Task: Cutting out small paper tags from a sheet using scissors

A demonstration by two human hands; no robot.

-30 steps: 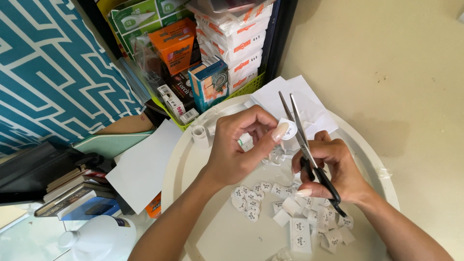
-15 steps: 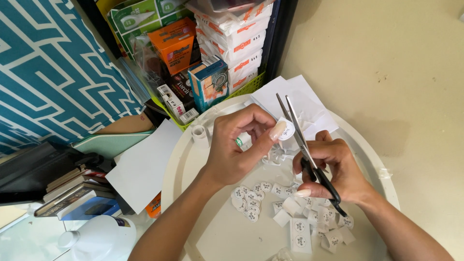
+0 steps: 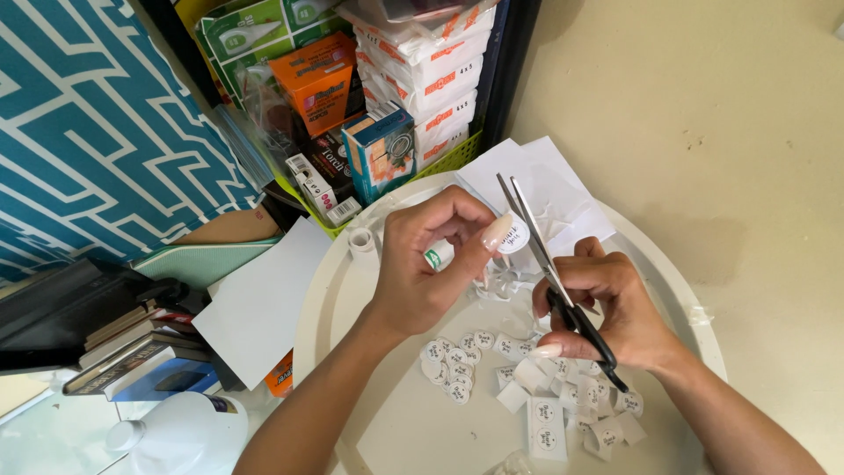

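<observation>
The left hand (image 3: pixel 422 273) is curled up, and its thumb and fingers pinch a small round white sticker (image 3: pixel 512 236). The sticker is held up in the air over a round white tray (image 3: pixel 334 290). The right hand (image 3: pixel 607 308) is closed around the black handles of a pair of scissors (image 3: pixel 549 264). The blades point up and away, and they are only a little bit apart. They are right next to the sticker and look like they touch its edge. Under the hands, on the tray, there is a pile of little round stickers (image 3: pixel 457 361) that are already cut out. Near them lie white paper scraps (image 3: pixel 563 413). Some white sheets of paper (image 3: pixel 549 189) lie at the far side of the tray. Behind the tray is a green basket (image 3: pixel 440 163) full of small boxes.
</observation>
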